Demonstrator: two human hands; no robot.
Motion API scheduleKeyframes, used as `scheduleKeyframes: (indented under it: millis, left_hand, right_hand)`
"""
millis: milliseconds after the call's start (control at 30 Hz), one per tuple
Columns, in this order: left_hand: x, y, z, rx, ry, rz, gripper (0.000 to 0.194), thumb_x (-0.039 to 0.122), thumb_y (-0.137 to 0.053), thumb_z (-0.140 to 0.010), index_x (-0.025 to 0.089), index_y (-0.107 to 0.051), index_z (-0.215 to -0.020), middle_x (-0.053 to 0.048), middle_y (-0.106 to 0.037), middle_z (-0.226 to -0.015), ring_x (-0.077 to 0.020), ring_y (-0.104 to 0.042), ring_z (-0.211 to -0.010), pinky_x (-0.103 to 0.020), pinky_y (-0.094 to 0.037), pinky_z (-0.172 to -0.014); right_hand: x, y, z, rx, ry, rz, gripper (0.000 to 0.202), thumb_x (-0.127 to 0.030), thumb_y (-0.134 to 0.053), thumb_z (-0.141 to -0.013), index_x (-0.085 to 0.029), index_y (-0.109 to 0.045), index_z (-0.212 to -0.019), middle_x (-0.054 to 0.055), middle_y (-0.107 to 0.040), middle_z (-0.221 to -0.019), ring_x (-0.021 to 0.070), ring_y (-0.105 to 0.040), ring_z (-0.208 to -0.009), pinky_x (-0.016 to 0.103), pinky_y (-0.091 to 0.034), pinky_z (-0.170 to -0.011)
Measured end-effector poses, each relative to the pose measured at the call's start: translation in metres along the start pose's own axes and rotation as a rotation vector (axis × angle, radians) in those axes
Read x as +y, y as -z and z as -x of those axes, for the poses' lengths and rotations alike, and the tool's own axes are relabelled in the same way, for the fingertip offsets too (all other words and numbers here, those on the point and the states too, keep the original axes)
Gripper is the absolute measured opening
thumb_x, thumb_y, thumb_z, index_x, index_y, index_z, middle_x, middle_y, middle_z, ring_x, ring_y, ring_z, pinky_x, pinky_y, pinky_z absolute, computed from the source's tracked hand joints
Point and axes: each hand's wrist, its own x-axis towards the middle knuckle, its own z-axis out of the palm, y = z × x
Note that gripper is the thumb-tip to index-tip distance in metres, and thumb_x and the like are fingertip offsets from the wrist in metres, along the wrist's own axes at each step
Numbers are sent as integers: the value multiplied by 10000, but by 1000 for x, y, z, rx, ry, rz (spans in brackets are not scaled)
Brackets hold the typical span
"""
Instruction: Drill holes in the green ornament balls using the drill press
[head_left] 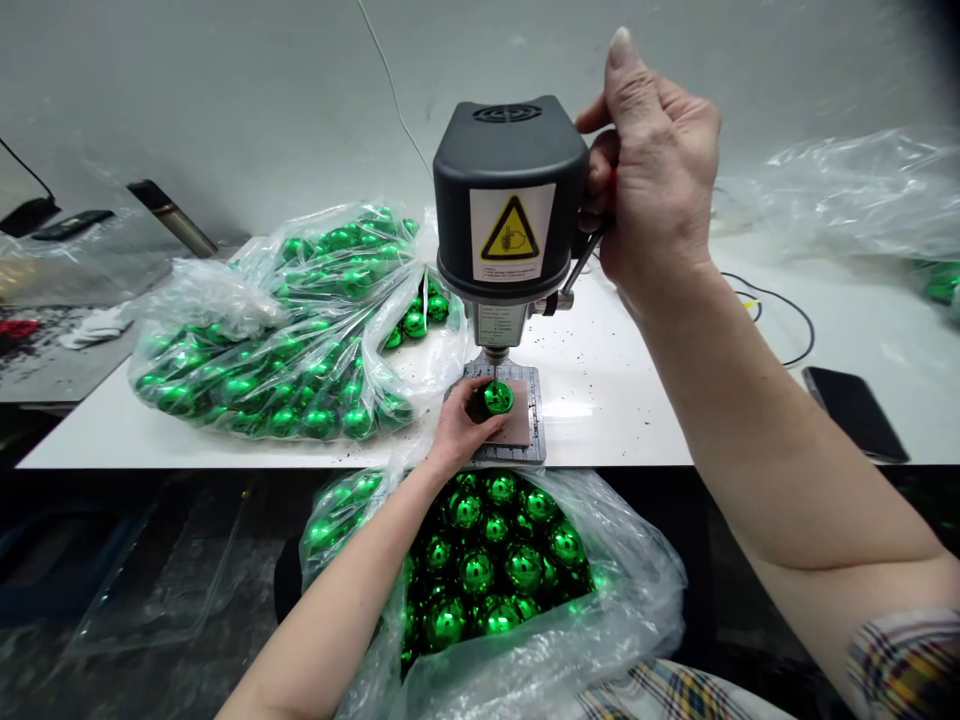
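A small bench drill press (512, 200) with a dark grey housing and a yellow warning label stands on the white table. My left hand (463, 425) grips a shiny green ball (498, 398) on a brownish pad (519, 425) over the drill's base plate (536, 440). The drill bit (495, 368) comes down to the top of the ball; whether it has gone in I cannot tell. Raised at the right of the housing, my right hand (652, 160) is closed around the drill press lever (583, 265), with a bit of red showing between the fingers.
An open plastic bag (630, 590) of green balls sits below the table edge in front of me. More bagged balls (277, 370) lie on the table's left side. A phone (855, 412), a black cable (787, 310) and clear plastic (862, 200) are at right; a flask (172, 218) is at left.
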Motion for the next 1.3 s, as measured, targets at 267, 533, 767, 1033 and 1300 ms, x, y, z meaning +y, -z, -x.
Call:
scheduleKeyframes:
  millis: [267,533,767,1033,1300]
  left_hand:
    - [-5,3,1,-38,62,144,600,288,-824,-713,162,-579,-1246,-122,-663,-1195,-250,-638,-1104,-423,-511,-1008]
    - [-3,5,0,-60,56,98,594,293,-811,-721,163,-579,-1253,-118,-670,-1160,-254,-645,-1080,-429,-516,-992]
    - [-2,7,-1,-79,53,83,601,295,-806,-721,152,-577,-1258,-130,-671,-1178,-264,-652,-1070,-429,-528,-967]
    - [-5,6,-3,-93,54,145,606,295,-805,-722,146,-563,-1258,-132,-661,-1196,-257,-645,-1097,-428,-518,-997]
    - [-7,6,-2,-103,55,143,608,294,-805,-726,164,-555,-1266,-116,-667,-1190,-248,-652,-1086,-421,-529,-980]
  right_hand:
    - [-6,-1,7,16,-58,51,600,-308,-461,-1023,-202,-370,-439,-41,-348,-372,74,-315,-333,270,-193,-336]
    - [-12,1,36,-3,97,74,605,-224,-557,-971,-224,-398,-387,-48,-343,-328,82,-308,-265,303,-176,-303]
    - [-8,12,72,-68,258,76,539,-225,-646,-908,-247,-446,-408,-47,-388,-348,111,-311,-288,348,-206,-341]
    - [-1,17,79,-78,311,203,578,-406,-664,-905,-223,-375,-439,-48,-338,-368,99,-291,-312,350,-237,-378]
    - [7,20,98,-40,372,180,572,-296,-629,-924,-202,-374,-420,-49,-345,-361,75,-281,-315,319,-201,-367]
